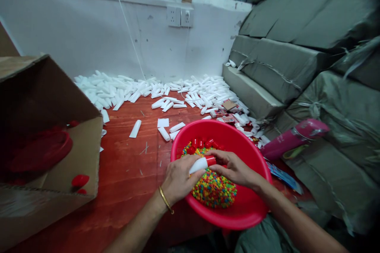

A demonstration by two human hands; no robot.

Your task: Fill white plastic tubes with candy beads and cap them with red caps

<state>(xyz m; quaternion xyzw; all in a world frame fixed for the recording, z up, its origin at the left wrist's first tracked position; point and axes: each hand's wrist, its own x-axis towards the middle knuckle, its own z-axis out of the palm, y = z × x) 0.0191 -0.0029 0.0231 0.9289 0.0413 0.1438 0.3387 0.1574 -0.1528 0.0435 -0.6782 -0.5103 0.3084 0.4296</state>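
Over a red plastic basin [252, 205], my left hand [179, 178] is wrapped round a white plastic tube [198, 165]. My right hand [233, 168] has its fingers closed on the red cap [210, 161] at the tube's right end. The tube lies nearly level, cap end to the right. Below both hands, small multicoloured candies [215, 189] are heaped in the basin. Several loose red caps [201, 143] rest on the candies toward the far side. Whether the cap is fully seated on the tube I cannot tell.
Many white tubes [118, 91] are piled along the wall. An open cardboard box [86, 134] with red pieces stands at left. Wrapped bales [276, 63] are stacked at right, with a pink bottle [293, 138] leaning there. A single tube [135, 129] lies on the red-brown table [127, 189].
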